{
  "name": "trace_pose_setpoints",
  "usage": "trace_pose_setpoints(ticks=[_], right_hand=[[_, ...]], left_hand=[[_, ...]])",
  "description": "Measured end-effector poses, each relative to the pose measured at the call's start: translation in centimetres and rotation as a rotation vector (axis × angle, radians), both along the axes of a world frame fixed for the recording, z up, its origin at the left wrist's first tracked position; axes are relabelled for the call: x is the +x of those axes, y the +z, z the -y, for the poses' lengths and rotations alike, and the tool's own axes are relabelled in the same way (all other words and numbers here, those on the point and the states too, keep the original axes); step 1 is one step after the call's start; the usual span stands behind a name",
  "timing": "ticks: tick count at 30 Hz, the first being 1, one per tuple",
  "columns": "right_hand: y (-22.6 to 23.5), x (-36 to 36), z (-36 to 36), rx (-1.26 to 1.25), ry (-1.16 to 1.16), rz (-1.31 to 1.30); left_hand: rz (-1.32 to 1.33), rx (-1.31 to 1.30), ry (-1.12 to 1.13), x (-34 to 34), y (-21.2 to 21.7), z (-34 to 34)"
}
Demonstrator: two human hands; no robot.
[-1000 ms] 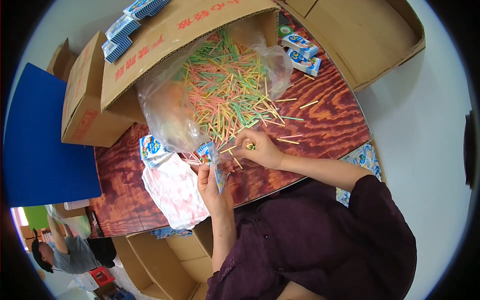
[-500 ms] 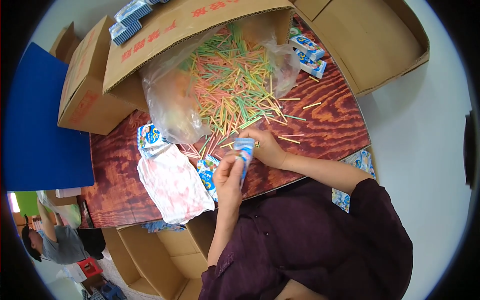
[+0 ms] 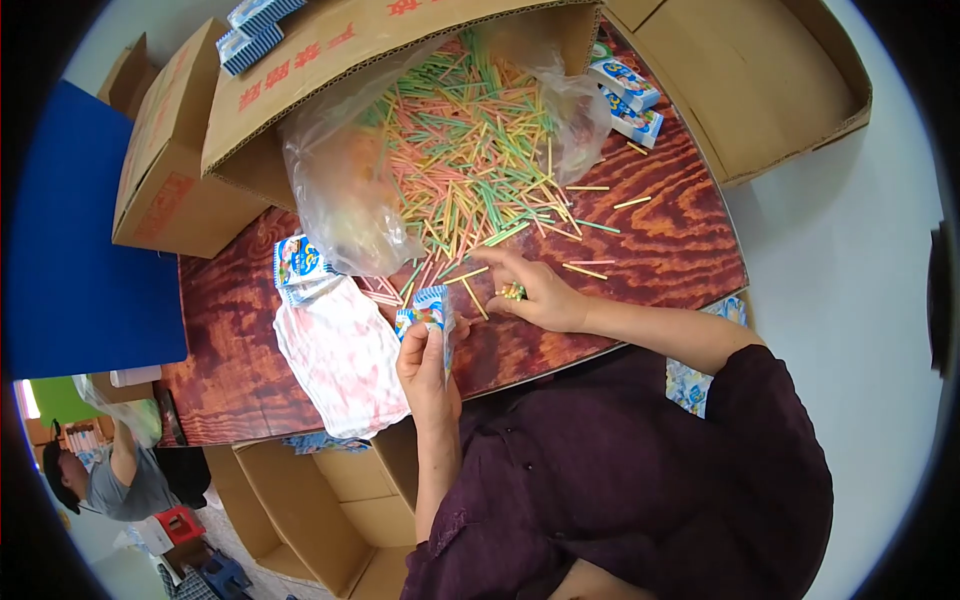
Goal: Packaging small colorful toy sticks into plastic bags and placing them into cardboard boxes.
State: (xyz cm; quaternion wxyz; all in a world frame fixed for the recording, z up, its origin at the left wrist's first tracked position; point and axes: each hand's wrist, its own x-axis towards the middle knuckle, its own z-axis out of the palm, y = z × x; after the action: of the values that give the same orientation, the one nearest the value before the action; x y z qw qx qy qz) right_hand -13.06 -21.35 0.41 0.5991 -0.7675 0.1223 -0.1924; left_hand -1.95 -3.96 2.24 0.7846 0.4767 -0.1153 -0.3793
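My left hand [image 3: 428, 375] is closed, thumb and fingers pinching a small blue-and-white packet [image 3: 424, 312] with a striped end, beside the pink-stained white cloth [image 3: 345, 360]. To its right, my right hand [image 3: 548, 298] is curled round a small bundle of thin coloured sticks [image 3: 513, 291], whose ends show between the fingers. Its index finger reaches out toward loose sticks at the pile's near edge. The big pile of pink, yellow and green sticks [image 3: 470, 160] spills from a clear plastic bag [image 3: 345, 215] in a tipped cardboard box [image 3: 330, 85].
Blue-and-white packets [image 3: 300, 265] lie above the cloth, with more packets [image 3: 632, 105] right of the pile. An open carton [image 3: 750, 85] stands at far right; another carton [image 3: 340, 500] sits below the table's near edge. A person [image 3: 125, 475] is at lower left.
My hands have moved apart. The left has shifted left with a packet; the right has left the packet and its index finger has stretched out. The packet beside the cloth no longer shows separately.
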Motion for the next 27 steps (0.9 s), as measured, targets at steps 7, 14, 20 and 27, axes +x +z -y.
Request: trace_pose_setpoints(ticks=[7,14,20,27], right_hand=[[-0.7,0.2,-0.5,0.008,-0.189,0.122],[1.9,-0.6,0.6,0.652,-0.142,0.011],[5.6,1.1,1.1,1.351,-0.266,0.344],[7.3,2.8,-0.2,1.218,-0.141,0.373]], left_hand=[[0.031,0.068,-0.001,-0.1,0.5,-0.1],[0.744,0.366,-0.123,-0.2,0.5,-0.7],[0.858,0.357,-0.160,-0.9,1.1,0.2],[0.835,0.360,-0.180,-1.3,1.4,0.0]])
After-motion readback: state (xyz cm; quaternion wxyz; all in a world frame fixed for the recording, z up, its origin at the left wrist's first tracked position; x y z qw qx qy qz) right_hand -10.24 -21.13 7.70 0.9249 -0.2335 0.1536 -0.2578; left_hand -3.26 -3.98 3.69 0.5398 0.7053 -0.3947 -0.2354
